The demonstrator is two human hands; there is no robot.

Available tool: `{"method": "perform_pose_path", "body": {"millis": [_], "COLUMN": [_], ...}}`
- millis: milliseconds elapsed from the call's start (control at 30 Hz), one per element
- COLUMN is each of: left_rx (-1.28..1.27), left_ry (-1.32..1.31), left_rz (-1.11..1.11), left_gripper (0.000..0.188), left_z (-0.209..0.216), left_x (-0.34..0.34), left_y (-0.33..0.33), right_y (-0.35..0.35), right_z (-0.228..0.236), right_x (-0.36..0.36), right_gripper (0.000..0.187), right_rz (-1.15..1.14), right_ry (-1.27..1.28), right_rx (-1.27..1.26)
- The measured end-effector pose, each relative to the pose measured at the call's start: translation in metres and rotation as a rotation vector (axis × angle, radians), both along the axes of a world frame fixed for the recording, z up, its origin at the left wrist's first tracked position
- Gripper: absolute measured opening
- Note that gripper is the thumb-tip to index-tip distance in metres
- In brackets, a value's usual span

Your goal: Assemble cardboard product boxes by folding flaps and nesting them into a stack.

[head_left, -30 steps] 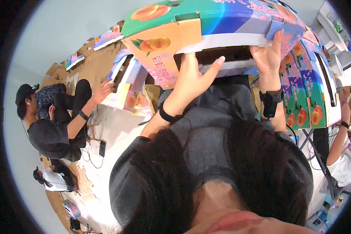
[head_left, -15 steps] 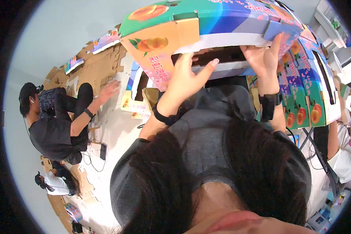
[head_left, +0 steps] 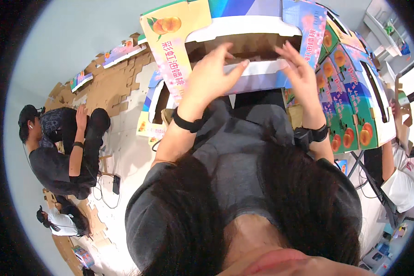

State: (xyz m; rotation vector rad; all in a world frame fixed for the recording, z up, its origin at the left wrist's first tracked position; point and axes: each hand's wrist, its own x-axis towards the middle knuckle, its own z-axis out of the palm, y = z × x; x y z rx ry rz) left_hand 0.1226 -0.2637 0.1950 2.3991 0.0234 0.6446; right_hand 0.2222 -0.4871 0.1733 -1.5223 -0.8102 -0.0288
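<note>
printed carton (head_left: 244,27): glossy coated cardboard outside, matt brown corrugated inside. flattened sheets (head_left: 110,87) on floor: raw matt cardboard. grey shirt (head_left: 244,152): soft matt cloth. wristbands: matt black.

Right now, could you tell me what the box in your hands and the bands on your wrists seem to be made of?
Box: printed cardboard, seemingly glossy outside; raw brown board shows inside the opening. Wrist bands, left and right: black and matte, probably rubber or fabric; too small to tell which.
</note>
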Motion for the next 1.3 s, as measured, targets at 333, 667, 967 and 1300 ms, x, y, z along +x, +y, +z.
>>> {"method": "perform_pose_path", "body": {"millis": [333,667,967,1300], "left_rx": [0.542,0.512,0.518,0.504], "left_ry": [-0.411,-0.576,-0.519,-0.543], "left_rz": [0.13,0.136,0.113,0.129], "left_gripper": [0.034,0.025,0.025,0.026], "left_z": [-0.037,-0.049,-0.05,-0.066], "left_x": [0.011,0.016,0.002,-0.011], "left_y": [-0.003,0.002,-0.005,-0.014], "right_y": [0.027,0.032,0.035,0.03], "right_z": [-0.049,-0.05,-0.065,-0.089], "right_x": [0.0,-0.006,-0.015,-0.011], "right_gripper": [0.09,0.083,0.079,0.072], "right_rz": [-0.372,-0.403,-0.524,-0.562], "right_ry": [-1.031,-0.996,-1.035,-1.107], "right_rx": [-0.553,-0.528,-0.622,-0.566]}}
